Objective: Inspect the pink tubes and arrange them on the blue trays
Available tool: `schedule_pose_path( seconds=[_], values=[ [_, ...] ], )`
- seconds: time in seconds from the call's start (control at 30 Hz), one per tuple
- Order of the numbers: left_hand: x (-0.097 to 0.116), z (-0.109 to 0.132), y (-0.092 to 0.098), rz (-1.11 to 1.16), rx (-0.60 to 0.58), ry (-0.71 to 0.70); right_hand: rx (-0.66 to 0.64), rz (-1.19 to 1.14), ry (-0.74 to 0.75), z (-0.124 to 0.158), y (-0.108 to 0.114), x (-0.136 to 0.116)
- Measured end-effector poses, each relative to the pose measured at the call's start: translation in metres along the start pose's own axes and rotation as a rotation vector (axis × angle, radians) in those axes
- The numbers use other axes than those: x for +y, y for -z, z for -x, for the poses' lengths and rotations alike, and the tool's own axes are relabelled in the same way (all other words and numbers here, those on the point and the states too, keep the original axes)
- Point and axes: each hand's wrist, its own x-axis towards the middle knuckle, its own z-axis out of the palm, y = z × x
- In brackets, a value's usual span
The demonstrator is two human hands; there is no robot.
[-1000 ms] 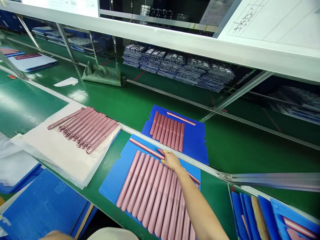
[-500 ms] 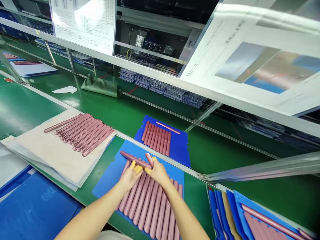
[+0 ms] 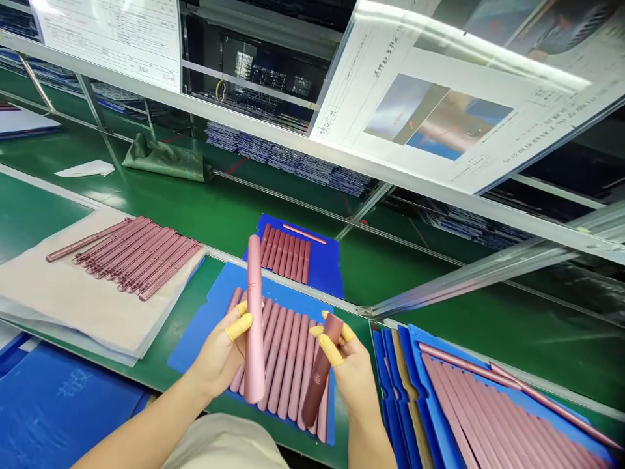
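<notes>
Two hands, both full: our left hand was wrapped round a pink bar held upright, our right hand pinched a darker pink bar, tilted, between yellow-capped fingers. Both bars hung just above the row of bars lying on the near blue tray; we noted a second blue tray farther off.

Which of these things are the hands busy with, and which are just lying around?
In use:
left hand gripping a long pink bar
right hand gripping a darker pink bar
row of pink bars on the blue sheet beneath

Lying about:
pink strips on white paper
far bars
green cloth
printed pages overhead
</notes>
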Motion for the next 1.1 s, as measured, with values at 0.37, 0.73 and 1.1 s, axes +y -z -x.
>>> schedule_pose_path(
  seconds=[0.37,0.73,1.1],
  values=[
    [0.002,0.017,-0.017,-0.201,-0.046,0.064,0.107,-0.118,0.111,0.005,0.023,0.016],
    [0.008,0.02,-0.023,-0.324,-0.079,0.084,0.145,0.102,0.159,0.013,0.024,0.017],
    [0.021,0.028,-0.022,-0.302,-0.175,0.124,0.17,-0.217,0.112,0.02,0.031,0.01]
  ],
)
